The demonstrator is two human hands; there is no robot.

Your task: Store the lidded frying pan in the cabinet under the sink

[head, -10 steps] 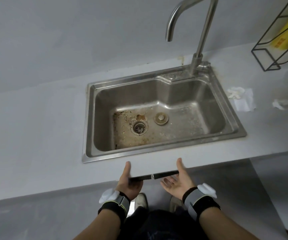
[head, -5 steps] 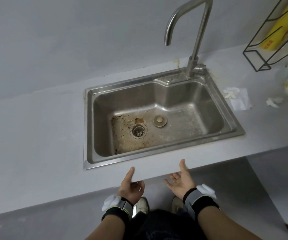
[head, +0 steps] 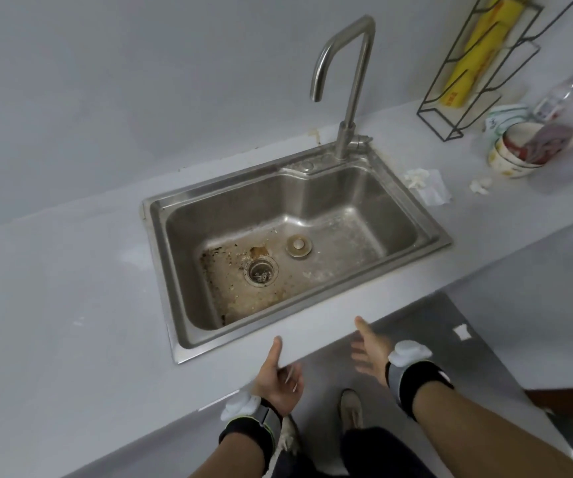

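Observation:
A stained steel sink (head: 181,277) with a tall tap (head: 347,98) is set into the grey counter (head: 53,305). My left hand (head: 279,377) and my right hand (head: 369,351) hang just below the counter's front edge, palms facing each other, fingers apart, both holding nothing. The cabinet under the sink is hidden by the counter. No frying pan or lid shows in the head view.
At the back right stand a black wire rack (head: 478,63) with a yellow box, stacked bowls (head: 519,153), a plastic bottle (head: 561,94) and paper scraps (head: 426,184). My shoes (head: 350,408) and the grey floor show below.
A second ago my fingertips were at the top edges of two dark doors under the counter. Those edges have gone from sight, and my hands have drawn back, open. The view has swung right.

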